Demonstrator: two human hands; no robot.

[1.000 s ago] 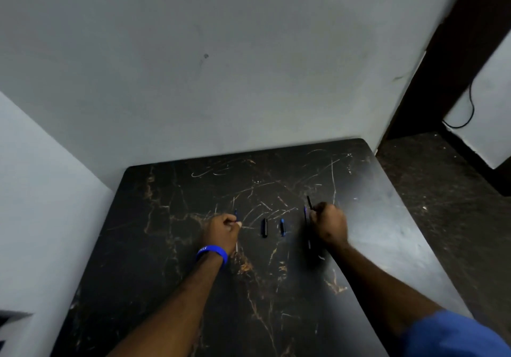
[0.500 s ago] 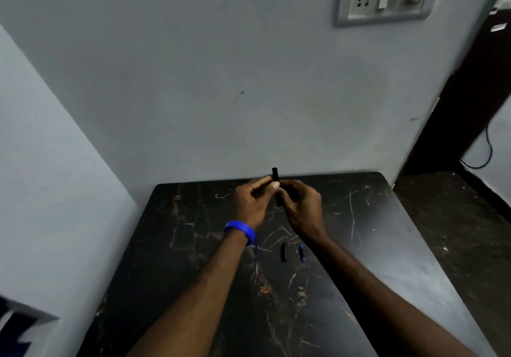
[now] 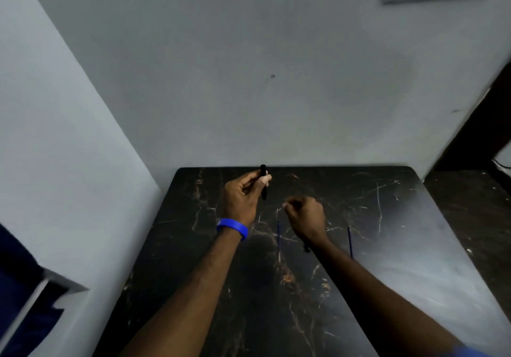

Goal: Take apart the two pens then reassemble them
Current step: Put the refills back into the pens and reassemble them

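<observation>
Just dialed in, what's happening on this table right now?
A person is working on pen parts over a dark marble-patterned table. The left hand, with a blue wristband, holds a black pen barrel upright above the table. The right hand is closed just beside it; whether it holds anything cannot be told. Two thin blue refills lie on the table, so the pens are not yet reassembled.
</observation>
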